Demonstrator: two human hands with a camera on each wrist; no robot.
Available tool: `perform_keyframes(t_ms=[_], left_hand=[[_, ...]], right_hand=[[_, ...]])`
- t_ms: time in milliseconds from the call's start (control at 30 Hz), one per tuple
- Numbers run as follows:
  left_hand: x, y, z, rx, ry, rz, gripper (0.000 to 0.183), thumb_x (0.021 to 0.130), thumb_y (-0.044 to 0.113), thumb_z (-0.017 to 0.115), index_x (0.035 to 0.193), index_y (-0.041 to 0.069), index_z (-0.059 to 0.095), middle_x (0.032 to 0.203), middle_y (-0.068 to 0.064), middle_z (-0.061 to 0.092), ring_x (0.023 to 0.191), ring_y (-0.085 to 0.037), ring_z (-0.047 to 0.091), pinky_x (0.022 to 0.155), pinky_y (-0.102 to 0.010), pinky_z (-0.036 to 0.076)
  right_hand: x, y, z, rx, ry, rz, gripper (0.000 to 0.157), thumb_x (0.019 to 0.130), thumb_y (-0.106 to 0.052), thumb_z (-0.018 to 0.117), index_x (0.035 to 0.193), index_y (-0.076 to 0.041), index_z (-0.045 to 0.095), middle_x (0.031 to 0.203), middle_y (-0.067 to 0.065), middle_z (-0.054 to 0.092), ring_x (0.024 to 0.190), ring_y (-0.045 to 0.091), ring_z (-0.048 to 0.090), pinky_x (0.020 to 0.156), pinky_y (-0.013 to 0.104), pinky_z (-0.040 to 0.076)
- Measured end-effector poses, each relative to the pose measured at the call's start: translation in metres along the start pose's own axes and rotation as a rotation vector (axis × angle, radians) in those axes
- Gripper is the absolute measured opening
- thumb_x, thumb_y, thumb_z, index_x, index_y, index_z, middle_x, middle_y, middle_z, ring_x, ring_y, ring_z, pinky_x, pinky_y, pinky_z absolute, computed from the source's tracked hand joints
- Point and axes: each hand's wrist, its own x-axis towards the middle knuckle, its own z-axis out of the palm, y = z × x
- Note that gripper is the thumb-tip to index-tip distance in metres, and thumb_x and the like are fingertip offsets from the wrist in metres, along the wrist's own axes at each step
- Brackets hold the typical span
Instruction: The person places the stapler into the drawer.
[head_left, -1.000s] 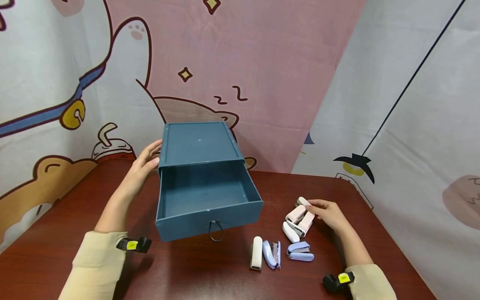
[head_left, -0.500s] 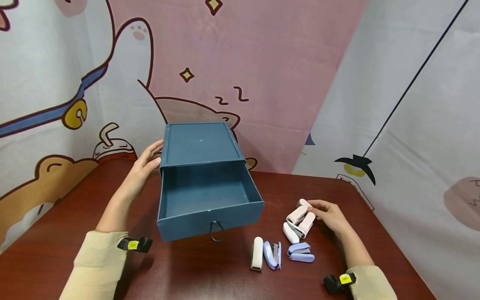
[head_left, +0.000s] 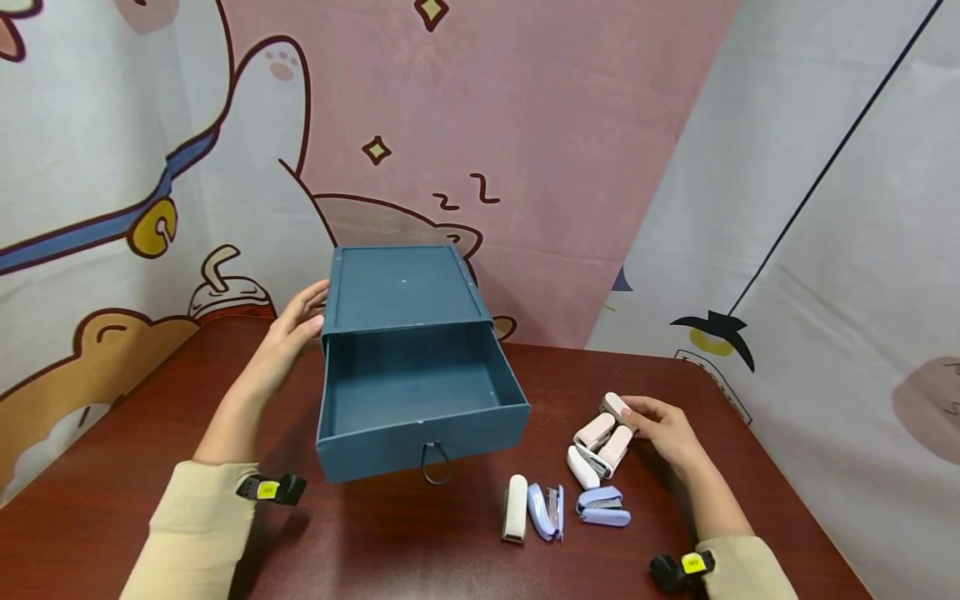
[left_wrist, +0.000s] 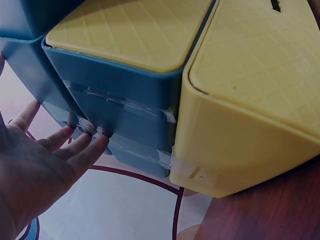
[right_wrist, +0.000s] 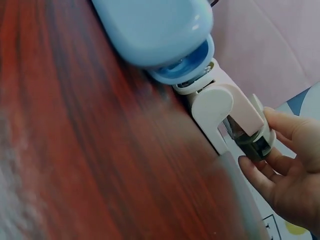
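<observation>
Pinched narrowly between thumb and fingers of the right hand [head_left: 666,429]: holds one off-white plastic stapler [head_left: 612,404] with a rounded end. Slants along its long axis from far left to near right, pointing the rounded end far left, away from the fingers. Is located at the far end of a cluster of pale pink and white plastic staplers [head_left: 617,446]; cannot be confirmed as resting on or lifted off the dark reddish-brown wooden worktop [head_left: 405,542]. Nearer the viewer, includes a lavender-blue plastic stapler [head_left: 603,517] aligned left to right, and a cream straight-bodied stapler [head_left: 515,507] aligned near to far. Rests the left hand [head_left: 288,329], fingers extended and spread, against the left side of a slate-blue rectangular box [head_left: 408,292] with its drawer [head_left: 483,429] pulled out toward the viewer.
</observation>
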Motion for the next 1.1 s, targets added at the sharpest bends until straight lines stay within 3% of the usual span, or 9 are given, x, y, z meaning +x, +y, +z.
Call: perform_keyframes(t_ms=[433, 967, 1100], left_hand=[[-0.001, -0.001, 0.0, 0.011, -0.001, 0.0, 0.053, 0.101, 0.019, 0.041, 0.152, 0.013, 0.027, 0.15, -0.017, 0.028, 0.126, -0.021, 0.037, 0.092, -0.024, 0.04], [-0.001, -0.001, -0.001, 0.013, -0.002, 0.002, 0.053, 0.101, 0.02, 0.041, 0.152, 0.013, 0.026, 0.151, -0.017, 0.027, 0.127, -0.021, 0.037, 0.093, -0.025, 0.039], [-0.001, -0.001, 0.0, 0.014, -0.001, 0.003, 0.053, 0.101, 0.02, 0.041, 0.152, 0.012, 0.027, 0.151, -0.017, 0.027, 0.127, -0.021, 0.037, 0.095, -0.028, 0.038]], right_hand=[[-0.005, -0.03, -0.002, -0.104, 0.097, 0.002, 0.045, 0.095, -0.03, 0.062, 0.128, 0.0, 0.059, 0.107, 0.011, 0.063, 0.088, 0.009, 0.054, 0.075, 0.03, 0.048], [-0.017, -0.093, 0.011, -0.038, 0.076, -0.136, 0.043, 0.095, -0.027, 0.062, 0.129, -0.001, 0.059, 0.114, 0.014, 0.063, 0.094, 0.007, 0.058, 0.077, 0.021, 0.047], [-0.023, -0.111, 0.016, -0.01, 0.082, -0.177, 0.04, 0.095, -0.024, 0.063, 0.127, 0.0, 0.06, 0.109, 0.009, 0.066, 0.093, 0.008, 0.059, 0.078, 0.021, 0.048]])
